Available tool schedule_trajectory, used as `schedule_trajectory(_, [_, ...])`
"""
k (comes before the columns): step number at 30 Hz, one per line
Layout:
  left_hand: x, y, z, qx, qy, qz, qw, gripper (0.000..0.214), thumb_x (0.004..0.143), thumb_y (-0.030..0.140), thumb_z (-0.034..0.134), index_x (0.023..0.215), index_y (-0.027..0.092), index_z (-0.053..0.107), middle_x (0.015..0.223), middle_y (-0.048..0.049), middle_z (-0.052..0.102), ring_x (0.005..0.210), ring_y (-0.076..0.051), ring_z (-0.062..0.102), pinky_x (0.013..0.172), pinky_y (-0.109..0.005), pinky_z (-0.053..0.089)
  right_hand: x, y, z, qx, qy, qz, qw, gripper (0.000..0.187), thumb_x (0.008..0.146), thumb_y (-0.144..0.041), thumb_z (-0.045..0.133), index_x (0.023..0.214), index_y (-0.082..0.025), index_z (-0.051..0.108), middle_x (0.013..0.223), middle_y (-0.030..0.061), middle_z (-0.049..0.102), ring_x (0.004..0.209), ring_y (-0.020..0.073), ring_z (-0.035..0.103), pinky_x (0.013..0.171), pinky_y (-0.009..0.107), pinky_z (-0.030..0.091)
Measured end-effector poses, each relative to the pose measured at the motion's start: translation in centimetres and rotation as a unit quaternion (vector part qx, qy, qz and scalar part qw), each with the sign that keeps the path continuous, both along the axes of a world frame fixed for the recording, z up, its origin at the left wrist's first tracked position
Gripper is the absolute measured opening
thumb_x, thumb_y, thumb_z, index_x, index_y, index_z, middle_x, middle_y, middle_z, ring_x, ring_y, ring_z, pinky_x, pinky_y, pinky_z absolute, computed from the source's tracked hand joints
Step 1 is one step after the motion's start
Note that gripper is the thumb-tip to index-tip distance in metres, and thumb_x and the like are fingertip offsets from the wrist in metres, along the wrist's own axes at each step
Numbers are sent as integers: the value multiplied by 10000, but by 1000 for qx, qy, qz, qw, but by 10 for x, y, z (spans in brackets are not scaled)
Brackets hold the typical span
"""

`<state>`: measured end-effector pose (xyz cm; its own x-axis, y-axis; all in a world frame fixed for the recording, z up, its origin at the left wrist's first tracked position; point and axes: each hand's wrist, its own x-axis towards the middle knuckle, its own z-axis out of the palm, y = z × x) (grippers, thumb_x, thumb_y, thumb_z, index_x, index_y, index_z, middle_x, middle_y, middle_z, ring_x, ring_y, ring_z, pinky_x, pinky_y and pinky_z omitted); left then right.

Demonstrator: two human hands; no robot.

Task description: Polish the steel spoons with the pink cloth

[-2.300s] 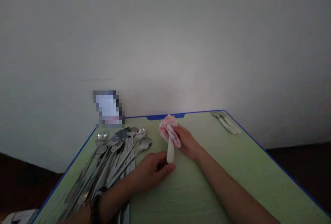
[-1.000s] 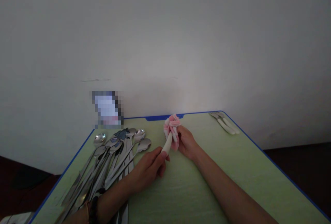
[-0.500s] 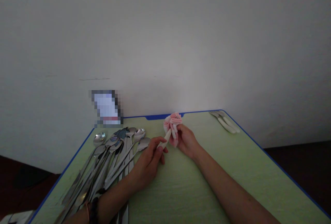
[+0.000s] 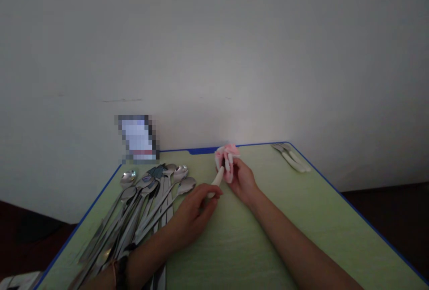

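Observation:
My left hand is closed around the lower end of a cream-handled fork, which slants up and to the right. A pink and white cloth is bunched over its metal end, hiding the tines. My right hand grips the cloth from the right side, with some fingers hidden behind it. Both hands are just above the middle of the green table. To the left of my left hand lies a heap of metal spoons and other long cutlery, partly under my left forearm.
Two cream-handled forks lie together at the table's far right corner. A blurred-out phone-like screen leans against the wall at the back left. The green table has a blue edge and meets the wall at the back.
The cloth and my right hand have shifted slightly up and right around the fork's head. My left hand has turned, its fingers curling further over the handle. The cutlery on the table stays put.

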<state>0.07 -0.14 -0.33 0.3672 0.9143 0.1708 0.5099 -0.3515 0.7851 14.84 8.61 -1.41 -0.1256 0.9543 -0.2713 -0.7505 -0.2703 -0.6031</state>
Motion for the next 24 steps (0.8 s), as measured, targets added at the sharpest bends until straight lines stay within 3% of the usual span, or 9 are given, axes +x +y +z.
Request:
schedule_trajectory(5, [1, 0, 0, 50, 27, -29, 998, 310, 805, 101, 448, 1071, 201, 569, 1072, -79, 597, 1037, -212, 521, 917, -344, 422, 2, 2, -1, -1, 6, -5, 1000, 40, 698, -223, 618, 701, -191, 641, 668, -13, 644, 557, 110, 545, 535, 239, 469])
schedule_trajectory(8, [2, 0, -1, 79, 46, -57, 994, 342, 785, 76, 457, 1073, 207, 587, 1101, -76, 608, 1127, -219, 487, 990, -374, 392, 1, 0, 0, 35, -13, 7, 999, 104, 690, -271, 656, 757, -191, 648, 717, -8, 663, 615, 116, 575, 584, 242, 481])
schedule_trajectory(12, [1, 0, -5, 102, 91, -82, 987, 352, 799, 83, 464, 1093, 211, 609, 1141, -74, 619, 1183, -221, 466, 1037, -403, 372, -2, -5, 2, 82, -62, 16, 995, 123, 656, -254, 653, 762, -192, 647, 713, 1, 671, 679, 145, 597, 647, 273, 493])
schedule_trajectory(16, [0, -1, -9, 126, 155, -106, 974, 431, 822, 100, 474, 1212, 251, 578, 1280, -57, 562, 1291, -231, 373, 1070, -433, 347, -3, -7, 3, 71, -98, -1, 993, 76, 628, -223, 604, 693, -193, 630, 663, 0, 660, 597, 140, 570, 606, 285, 498])
schedule_trajectory(20, [0, -6, -6, 144, 225, -109, 958, 448, 875, 173, 474, 1301, 306, 502, 1379, -54, 480, 1344, -263, 299, 1067, -489, 335, -3, -5, 3, 58, -70, -7, 996, 94, 616, -207, 594, 699, -192, 636, 703, 17, 673, 678, 165, 612, 654, 298, 520])
schedule_trajectory(24, [-1, -8, -5, 157, 236, -110, 953, 436, 890, 209, 475, 1313, 313, 484, 1396, -49, 460, 1341, -261, 305, 1068, -488, 335, -2, -4, 2, 66, -50, 12, 996, 130, 630, -204, 596, 746, -187, 651, 777, 38, 692, 755, 189, 646, 701, 316, 528])
